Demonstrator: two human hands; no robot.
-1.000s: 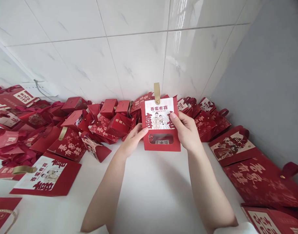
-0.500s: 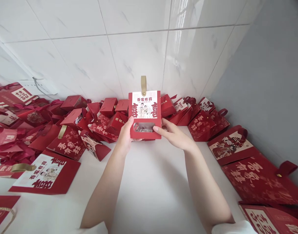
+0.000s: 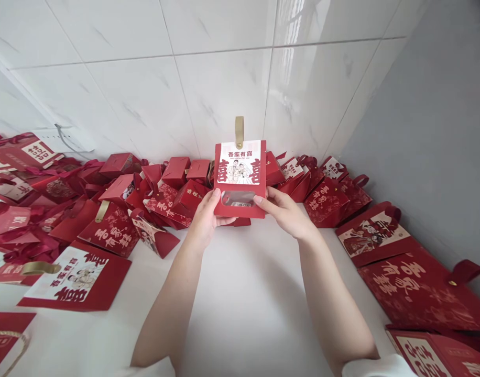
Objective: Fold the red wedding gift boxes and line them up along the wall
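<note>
Between both hands, a red gift box is held upright above the white table. Its front has a white panel with a cartoon wedding couple and red characters, a clear window low down, and a gold strap loop on top. Something small and silvery shows behind the window, too unclear to name. My left hand grips the lower left edge, thumb in front and fingers underneath. My right hand holds the lower right edge, thumb beside the window, the other fingers partly hidden behind.
Many red gift boxes crowd the left and back of the white table, against a tiled wall. More red boxes line the right side by a grey wall. A white power strip lies at back left.
The gift box has moved slightly right and up in both hands, with a small tilt. Both hands keep their hold. The other boxes lie as before.
</note>
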